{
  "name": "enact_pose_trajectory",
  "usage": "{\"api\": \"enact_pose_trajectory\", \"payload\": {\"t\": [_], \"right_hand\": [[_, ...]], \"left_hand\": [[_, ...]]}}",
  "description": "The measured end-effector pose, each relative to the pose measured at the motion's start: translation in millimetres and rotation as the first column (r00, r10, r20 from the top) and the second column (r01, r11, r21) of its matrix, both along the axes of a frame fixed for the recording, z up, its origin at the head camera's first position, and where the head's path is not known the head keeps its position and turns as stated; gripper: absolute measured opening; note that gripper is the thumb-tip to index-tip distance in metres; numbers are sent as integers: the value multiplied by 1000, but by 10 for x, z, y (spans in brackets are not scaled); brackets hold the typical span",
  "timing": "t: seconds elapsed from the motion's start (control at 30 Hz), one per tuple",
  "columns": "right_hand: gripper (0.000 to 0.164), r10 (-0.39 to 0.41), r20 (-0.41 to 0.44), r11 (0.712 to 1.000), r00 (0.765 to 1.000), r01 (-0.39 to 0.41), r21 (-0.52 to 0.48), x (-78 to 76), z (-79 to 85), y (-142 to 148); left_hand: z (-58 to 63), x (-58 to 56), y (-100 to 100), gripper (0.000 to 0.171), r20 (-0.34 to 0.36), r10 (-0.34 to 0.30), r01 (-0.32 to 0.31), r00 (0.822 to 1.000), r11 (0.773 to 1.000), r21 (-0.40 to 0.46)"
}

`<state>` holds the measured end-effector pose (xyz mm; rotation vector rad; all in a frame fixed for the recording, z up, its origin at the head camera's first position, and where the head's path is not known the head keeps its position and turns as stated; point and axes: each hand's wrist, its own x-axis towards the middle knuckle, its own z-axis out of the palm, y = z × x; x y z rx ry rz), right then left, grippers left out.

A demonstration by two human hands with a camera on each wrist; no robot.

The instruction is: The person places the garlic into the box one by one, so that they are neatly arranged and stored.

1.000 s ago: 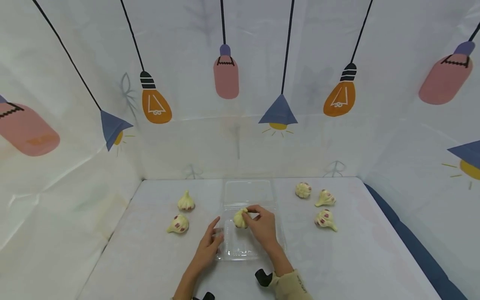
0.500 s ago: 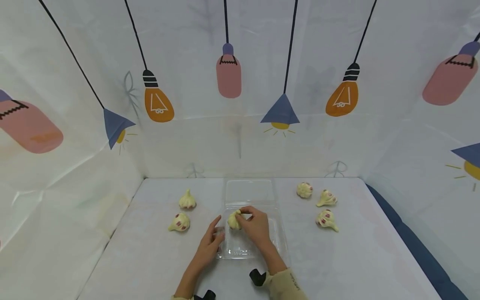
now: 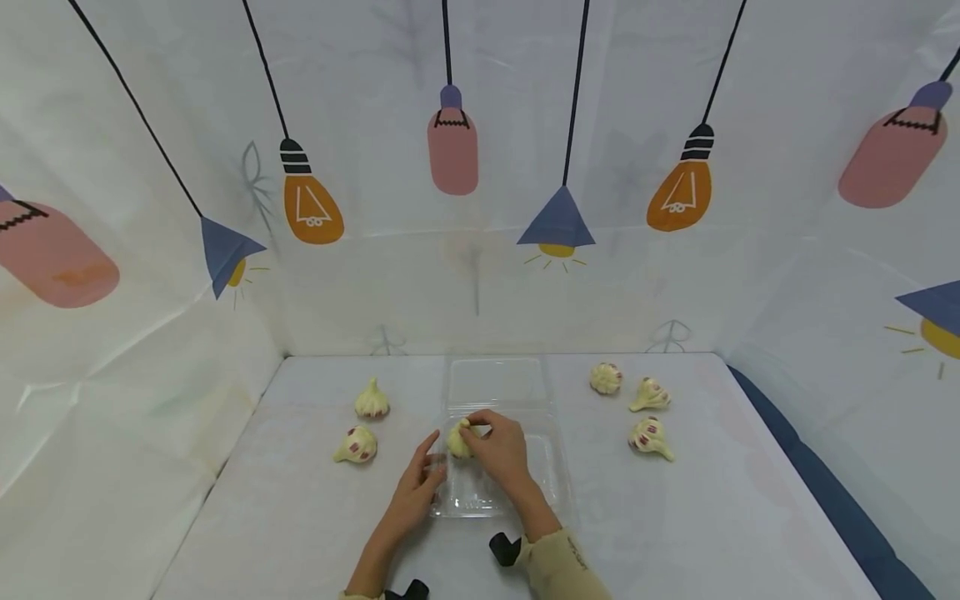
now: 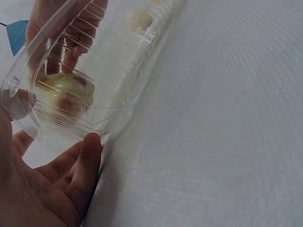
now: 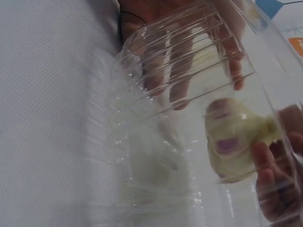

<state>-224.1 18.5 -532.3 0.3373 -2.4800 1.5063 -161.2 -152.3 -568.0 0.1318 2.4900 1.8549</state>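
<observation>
My right hand (image 3: 501, 450) pinches a garlic bulb (image 3: 457, 443) by its stem. The bulb is at the left side of a clear plastic clamshell box (image 3: 480, 502), whose lid (image 3: 495, 380) lies folded back. In the right wrist view the cream bulb (image 5: 229, 142) with purple patches shows through the box's clear wall, stem towards the fingers. My left hand (image 3: 412, 493) stays at the box's left side with loosely bent fingers. Seen from the left wrist, its fingertips (image 4: 91, 146) are against or very near the wall; contact is hard to tell.
Two garlic bulbs lie left of the box, one upright (image 3: 372, 400) and one on its side (image 3: 357, 446). On the right lie three more: a far bulb (image 3: 606, 379), a middle bulb (image 3: 651, 395) and a near bulb (image 3: 651, 437). All rest on a white table (image 3: 697, 517).
My right hand has carried the garlic bulb leftward, from the middle of the box to its left side. The left hand has hardly moved.
</observation>
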Motion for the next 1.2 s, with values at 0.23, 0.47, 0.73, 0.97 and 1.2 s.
{"api": "enact_pose_trajectory", "payload": {"t": [0.23,0.47,0.73,0.97,1.2], "right_hand": [[13,14,-7,999,1000,-14,47,-1,-24,-31],[13,3,-1,997,1000,-3,77,-9,-35,-52],[11,10,-41,997,999,-7,74,-7,-64,-57],[10,6,-41,995,999,-2,95,-12,-87,-60],[11,3,-4,995,1000,-2,101,5,-85,-59]], "left_hand": [[215,62,17,55,11,-20,20,1000,1000,16],[-54,-24,-6,55,-21,6,-6,1000,1000,-16],[-96,-34,-11,56,-11,15,-15,1000,1000,-22],[-88,-37,-9,55,-9,17,-17,1000,1000,-24],[-83,-16,4,55,-11,19,-19,1000,1000,-11]]}}
